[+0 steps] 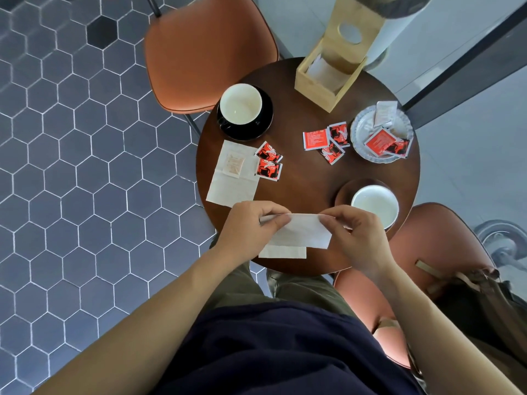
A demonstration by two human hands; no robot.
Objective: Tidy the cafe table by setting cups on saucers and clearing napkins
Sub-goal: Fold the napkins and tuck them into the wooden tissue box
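I see small print on the red, black and white paper sachets (326, 142) scattered at the middle of the round dark wooden surface (308, 178), but it is too small to read. The surface stands on a floor of grey hexagonal tiles (85, 172), with a rust-brown leather chair (205, 52) at its far edge.

At the near edge, my left hand (251, 223) and right hand (356, 232) hold a white folded paper napkin (302, 230) just above the surface, fingers of both pinching its top corners. A second white napkin (232, 173) lies flat at the left edge with a beige sachet on it.

A white cup (241, 104) sits on a black saucer (263, 121) at the far left edge. Another white cup (375, 205) sits on a brown saucer (343, 192) at the near right edge. A pale wooden napkin box (322, 86) stands at the far edge, and a glass dish (359, 129) with sachets at the right edge.
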